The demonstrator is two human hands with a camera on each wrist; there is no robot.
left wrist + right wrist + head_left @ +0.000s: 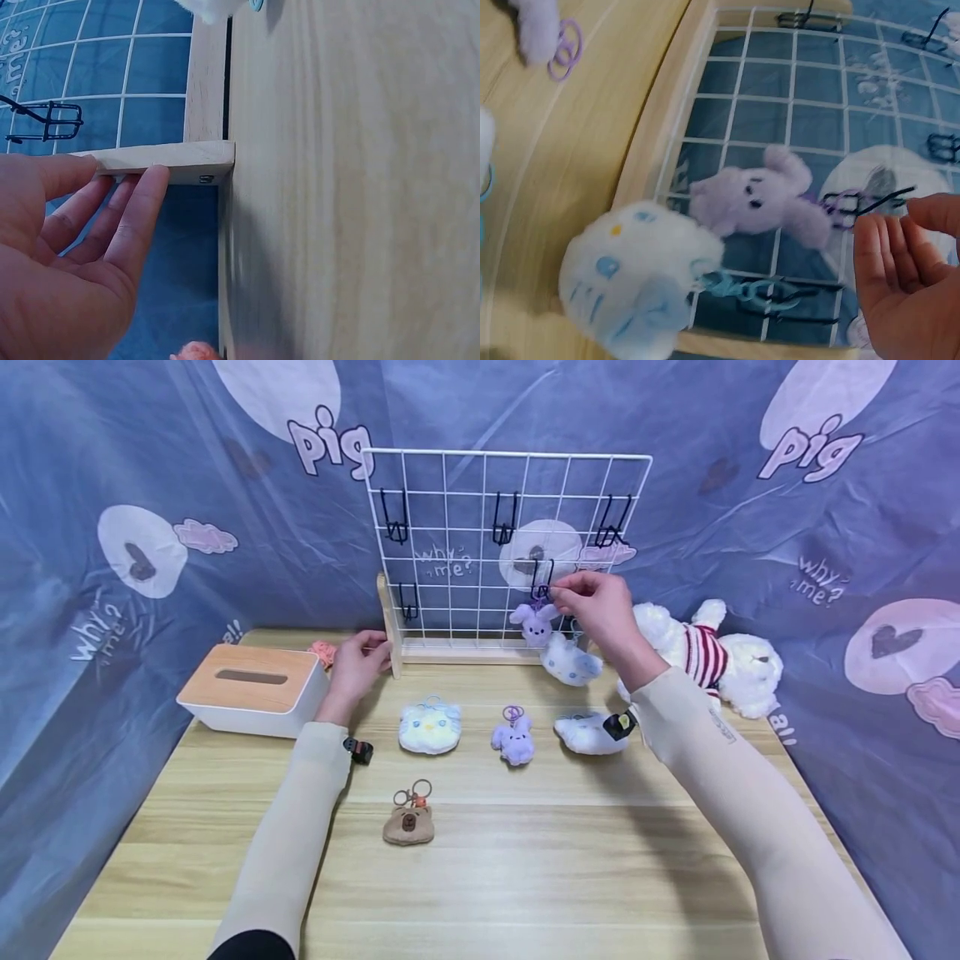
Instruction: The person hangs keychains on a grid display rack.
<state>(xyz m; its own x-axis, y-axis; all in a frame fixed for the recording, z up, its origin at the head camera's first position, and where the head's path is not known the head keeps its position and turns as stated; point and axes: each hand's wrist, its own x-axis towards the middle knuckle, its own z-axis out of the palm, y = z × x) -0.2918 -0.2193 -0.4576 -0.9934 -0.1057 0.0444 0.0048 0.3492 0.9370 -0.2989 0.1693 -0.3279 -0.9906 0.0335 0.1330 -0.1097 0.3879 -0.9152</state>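
My left hand pinches the wooden side post of a white wire grid rack, thumb on one side, fingers on the other. My right hand is beside a black hook, fingers nearly straight, with nothing visible between them. From that hook a purple bunny keychain hangs by its purple ring. Below it to the right, a white-and-blue cat plush keychain hangs by a light blue clasp at a lower hook.
On the table lie a white cat plush, a purple bunny, another white plush and a brown capybara keychain. A tissue box stands left, a white plush dog right. Other black hooks hold nothing.
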